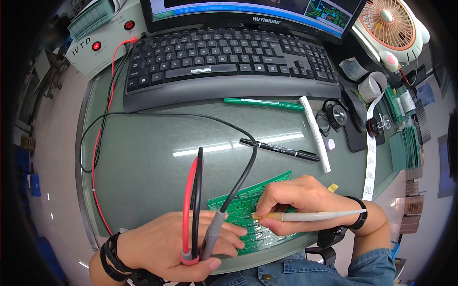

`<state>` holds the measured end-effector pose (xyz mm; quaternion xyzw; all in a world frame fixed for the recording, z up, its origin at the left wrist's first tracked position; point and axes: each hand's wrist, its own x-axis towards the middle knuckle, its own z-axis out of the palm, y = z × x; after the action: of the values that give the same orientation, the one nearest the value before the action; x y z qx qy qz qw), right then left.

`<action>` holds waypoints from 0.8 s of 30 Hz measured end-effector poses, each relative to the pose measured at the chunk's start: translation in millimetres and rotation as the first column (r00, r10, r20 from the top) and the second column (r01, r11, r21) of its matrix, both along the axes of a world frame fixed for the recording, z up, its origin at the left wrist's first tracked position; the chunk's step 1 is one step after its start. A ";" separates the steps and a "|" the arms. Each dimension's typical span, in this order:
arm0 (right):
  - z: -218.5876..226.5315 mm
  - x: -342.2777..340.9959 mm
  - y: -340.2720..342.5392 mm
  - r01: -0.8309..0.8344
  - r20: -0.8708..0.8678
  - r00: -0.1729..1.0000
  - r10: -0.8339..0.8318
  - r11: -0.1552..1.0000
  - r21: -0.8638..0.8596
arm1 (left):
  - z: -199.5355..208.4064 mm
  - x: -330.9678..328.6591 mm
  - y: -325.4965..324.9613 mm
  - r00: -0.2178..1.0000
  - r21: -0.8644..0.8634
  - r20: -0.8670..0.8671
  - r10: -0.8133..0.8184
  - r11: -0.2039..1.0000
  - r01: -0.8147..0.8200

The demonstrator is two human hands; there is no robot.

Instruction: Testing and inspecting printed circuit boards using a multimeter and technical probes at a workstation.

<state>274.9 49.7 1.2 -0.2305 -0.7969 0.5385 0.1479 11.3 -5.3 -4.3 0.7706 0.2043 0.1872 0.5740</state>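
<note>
A green circuit board lies tilted at the desk's near edge. My left hand is closed around two test probes, a red one and a grey one, whose red and black leads arch upward. Its fingers also rest on the board's left part. My right hand pinches a slim white tapered tool near its yellowish end, over the middle of the board. The tool's thin tail points right, across my wrist. I cannot make out whether its working end touches the board, and the probe tips are hidden.
Beyond the board lie a black marker, a green pen and a white stick. A keyboard and monitor stand behind them. A box with red switches feeds the leads. Right: mouse, paper strip, fan.
</note>
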 end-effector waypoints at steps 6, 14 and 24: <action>-1.2 0.1 0.3 -0.002 -0.008 1.000 0.002 1.000 0.020 | 1.2 0.2 -0.1 1.000 -0.010 0.001 0.009 1.000 -0.009; -0.1 0.3 1.1 -0.004 -0.018 1.000 0.004 0.999 0.039 | -1.4 -1.4 0.0 1.000 -0.044 -0.013 -0.006 0.999 0.006; -5.0 1.5 0.7 0.017 -0.025 1.000 -0.018 0.999 -0.033 | -3.4 -2.5 -0.8 1.000 -0.041 0.001 -0.005 0.999 0.005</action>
<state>276.4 50.4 -3.8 -0.2331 -0.7839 0.5531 0.1589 8.8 -6.1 -7.7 0.7591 0.2058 0.1819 0.5902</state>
